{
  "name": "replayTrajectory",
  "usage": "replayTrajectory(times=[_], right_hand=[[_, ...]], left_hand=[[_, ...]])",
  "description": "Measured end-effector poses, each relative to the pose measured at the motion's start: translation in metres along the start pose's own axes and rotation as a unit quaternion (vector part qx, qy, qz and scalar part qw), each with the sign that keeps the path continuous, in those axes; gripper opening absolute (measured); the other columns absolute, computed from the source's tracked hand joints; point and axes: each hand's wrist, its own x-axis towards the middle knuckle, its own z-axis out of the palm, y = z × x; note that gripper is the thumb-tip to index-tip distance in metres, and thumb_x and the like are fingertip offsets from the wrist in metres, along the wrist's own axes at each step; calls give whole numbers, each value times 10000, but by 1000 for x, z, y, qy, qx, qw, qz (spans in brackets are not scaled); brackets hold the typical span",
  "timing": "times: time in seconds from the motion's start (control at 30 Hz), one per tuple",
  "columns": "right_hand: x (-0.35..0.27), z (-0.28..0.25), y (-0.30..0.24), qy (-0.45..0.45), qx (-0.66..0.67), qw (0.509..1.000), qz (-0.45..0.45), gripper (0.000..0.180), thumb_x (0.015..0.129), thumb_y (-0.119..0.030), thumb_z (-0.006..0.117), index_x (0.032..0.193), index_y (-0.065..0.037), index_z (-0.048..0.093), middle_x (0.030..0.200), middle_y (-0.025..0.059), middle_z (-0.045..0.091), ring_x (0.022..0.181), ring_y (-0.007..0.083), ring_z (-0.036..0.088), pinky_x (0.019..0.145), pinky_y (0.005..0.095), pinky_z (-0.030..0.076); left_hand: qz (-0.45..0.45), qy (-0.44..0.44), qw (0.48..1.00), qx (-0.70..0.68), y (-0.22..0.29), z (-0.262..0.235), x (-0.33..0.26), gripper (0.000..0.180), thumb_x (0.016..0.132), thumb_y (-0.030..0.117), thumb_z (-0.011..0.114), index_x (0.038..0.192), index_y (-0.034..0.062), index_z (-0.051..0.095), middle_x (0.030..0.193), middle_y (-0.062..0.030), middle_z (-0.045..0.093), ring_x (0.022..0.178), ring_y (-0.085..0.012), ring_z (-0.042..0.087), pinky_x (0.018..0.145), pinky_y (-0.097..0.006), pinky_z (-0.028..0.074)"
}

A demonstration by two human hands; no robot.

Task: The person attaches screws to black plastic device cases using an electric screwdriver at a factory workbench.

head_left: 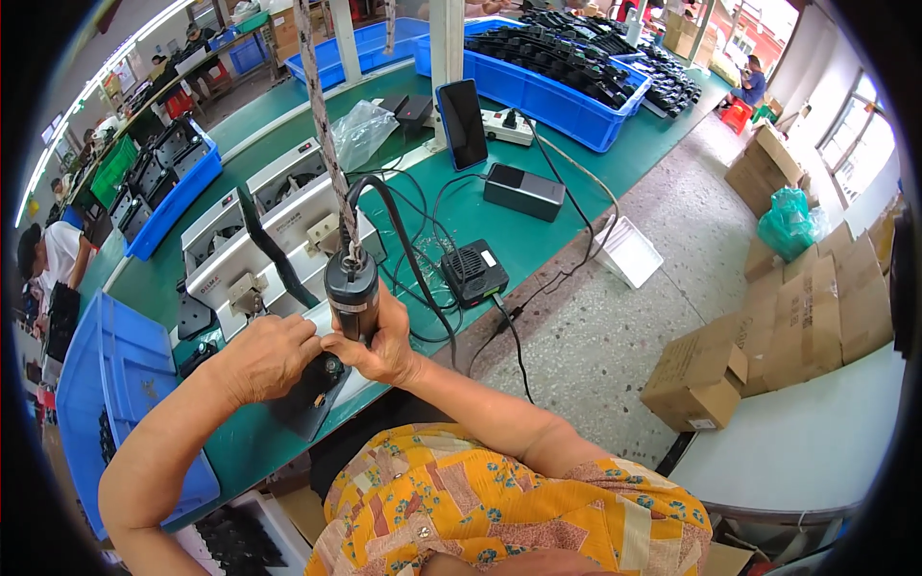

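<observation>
My right hand (389,348) is wrapped round a black electric screwdriver (351,286), which stands upright and hangs from a wrapped cord above. Close beside it, my left hand (271,359) has its fingers bent and pressed together near the screwdriver's lower end. What those fingers pinch is hidden. Under both hands lies a dark flat part (309,403) at the bench's near edge, mostly covered by them. The screwdriver's tip is out of sight. Just beyond my hands stand two white-fronted screw feeders (229,278), with a long black curved piece (267,240) between them.
Cables run across the green bench (413,278) past a black vented box (473,273), a power bank (523,192) and a propped phone (463,125). Blue bins (576,120) of black parts stand behind; another blue bin (86,384) is at left. Cardboard boxes (696,374) stand right.
</observation>
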Motion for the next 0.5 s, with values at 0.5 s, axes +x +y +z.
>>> replayTrajectory(times=[0.5], right_hand=[[2, 0, -1, 13, -13, 1000, -12, 586, 774, -242, 867, 1131, 29, 489, 846, 97, 628, 664, 194, 546, 615, 311, 469]], left_hand=[[-54, -77, 996, -3, 54, -22, -11, 121, 750, 151, 660, 804, 43, 655, 818, -113, 666, 806, -293, 683, 685, -416, 563]])
